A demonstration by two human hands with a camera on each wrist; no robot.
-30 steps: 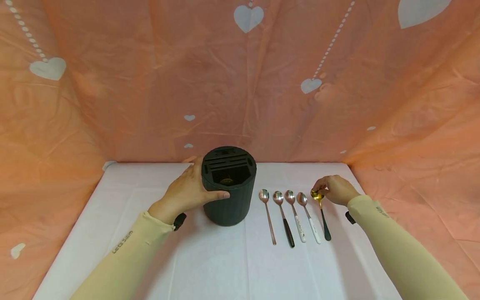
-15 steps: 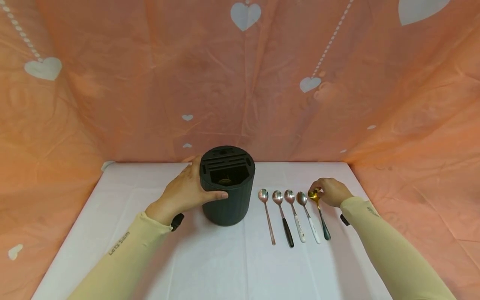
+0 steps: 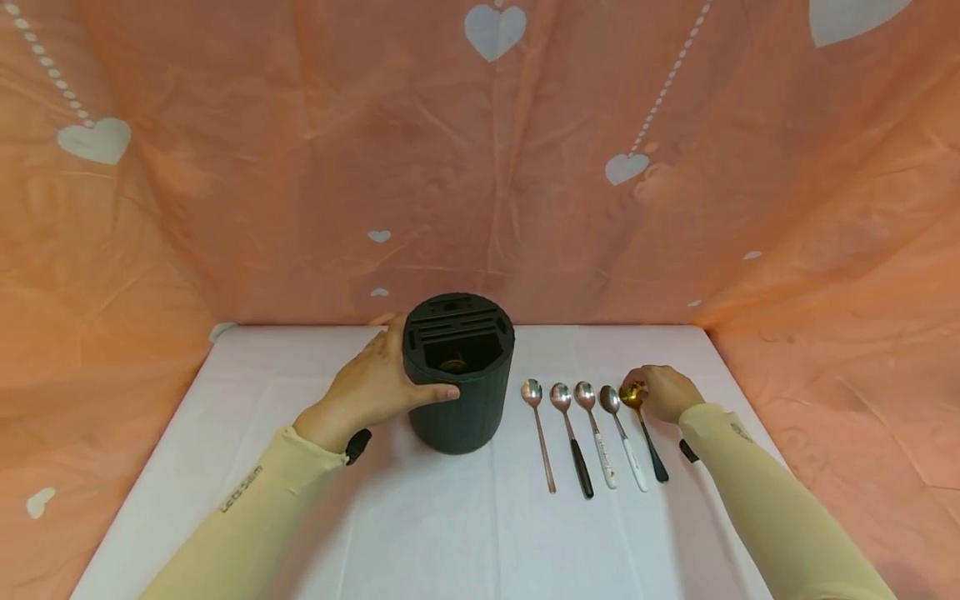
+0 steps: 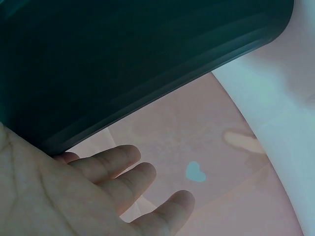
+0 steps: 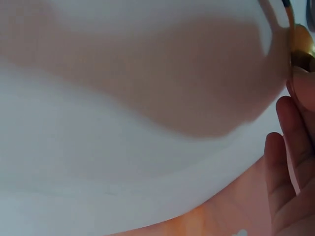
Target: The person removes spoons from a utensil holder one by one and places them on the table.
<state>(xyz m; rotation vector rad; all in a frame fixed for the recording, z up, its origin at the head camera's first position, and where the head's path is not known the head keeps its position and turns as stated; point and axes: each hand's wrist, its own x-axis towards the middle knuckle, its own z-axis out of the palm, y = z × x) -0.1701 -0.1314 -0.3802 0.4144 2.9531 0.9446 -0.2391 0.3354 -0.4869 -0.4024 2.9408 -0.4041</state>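
Note:
In the head view my left hand (image 3: 367,383) holds the side of a black cylindrical utensil holder (image 3: 453,417), thumb across its front. The holder stands upright, with slots and a wide opening on top; something round and goldish shows dimly inside. The left wrist view shows several fingers extended beside the holder's wall (image 4: 123,59). At the right, my right hand (image 3: 663,390) pinches the bowl of a gold spoon (image 3: 632,397), whose dark green handle (image 3: 657,458) points toward me. In the right wrist view the gold bowl (image 5: 302,39) is partly hidden by the fingertips.
Left of the gold spoon lies a row of spoons: one all copper-coloured (image 3: 542,442), one black-handled (image 3: 581,467), one with a patterned white handle (image 3: 604,458), one plain white-handled (image 3: 633,462). Orange sheeting (image 3: 375,167) with hearts rises behind the white table (image 3: 420,533).
My right hand has come slightly down and left over the gold spoon's bowl. The left hand and the utensil holder have stayed where they were.

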